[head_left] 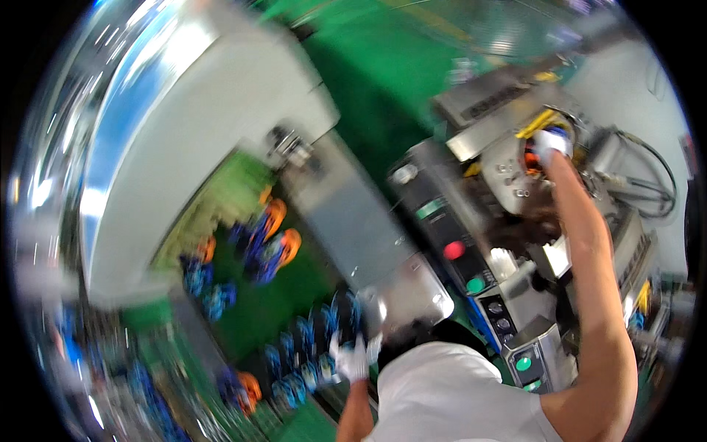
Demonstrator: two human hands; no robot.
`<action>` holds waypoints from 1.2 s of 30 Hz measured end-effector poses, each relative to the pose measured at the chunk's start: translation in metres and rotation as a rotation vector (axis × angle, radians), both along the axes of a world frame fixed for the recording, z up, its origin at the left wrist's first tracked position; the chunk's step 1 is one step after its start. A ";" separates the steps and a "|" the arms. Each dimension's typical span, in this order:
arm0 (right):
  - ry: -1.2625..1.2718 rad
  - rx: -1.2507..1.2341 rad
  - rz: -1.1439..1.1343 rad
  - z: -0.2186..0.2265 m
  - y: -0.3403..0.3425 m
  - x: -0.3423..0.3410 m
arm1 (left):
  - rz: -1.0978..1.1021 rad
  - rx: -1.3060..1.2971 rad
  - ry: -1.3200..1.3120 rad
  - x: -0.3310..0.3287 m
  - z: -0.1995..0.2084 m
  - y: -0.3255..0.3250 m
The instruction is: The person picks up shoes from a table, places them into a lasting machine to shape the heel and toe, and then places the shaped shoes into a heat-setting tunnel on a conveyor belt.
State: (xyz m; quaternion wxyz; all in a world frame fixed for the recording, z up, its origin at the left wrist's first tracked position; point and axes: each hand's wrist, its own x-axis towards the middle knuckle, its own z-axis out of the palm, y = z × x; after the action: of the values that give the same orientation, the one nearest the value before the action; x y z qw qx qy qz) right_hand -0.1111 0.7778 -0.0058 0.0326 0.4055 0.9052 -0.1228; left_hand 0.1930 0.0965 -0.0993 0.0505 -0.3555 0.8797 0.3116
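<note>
My right arm reaches up to the machine fixture [508,177] on the right. The white-gloved right hand [549,143] is over a round orange-and-blue part [531,156] seated there, beside a yellow bar [535,123]. Blur and the glove hide its fingers, so a grip cannot be made out. Low in the middle, my left hand [350,359], also gloved in white, has its fingers spread. It is beside a row of black-and-blue parts [318,329]; whether it touches one is unclear.
A control panel with a red button [454,250] and green buttons stands left of the fixture. A large pale machine housing [199,110] curves across the left. Several blue-and-orange parts [272,254] hang beside it. A grey metal plate [342,214] runs between. The floor [368,66] is green.
</note>
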 end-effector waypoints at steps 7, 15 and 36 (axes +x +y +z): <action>0.629 -1.325 -0.414 -0.026 0.117 0.023 | -0.074 0.054 0.164 0.001 -0.032 -0.015; 0.471 -0.010 0.462 0.042 -0.296 0.212 | -0.360 0.280 0.265 0.012 -0.024 -0.038; -0.401 -0.188 0.120 -0.012 -0.481 0.353 | -0.169 -0.350 0.354 -0.253 -0.079 -0.533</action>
State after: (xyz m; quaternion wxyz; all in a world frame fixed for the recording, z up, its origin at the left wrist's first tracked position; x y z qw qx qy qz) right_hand 0.2421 0.2973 -0.0175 0.2569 0.3623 0.8877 -0.1214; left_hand -0.0596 -0.4363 -0.1786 -0.1407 -0.2237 0.9420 0.2070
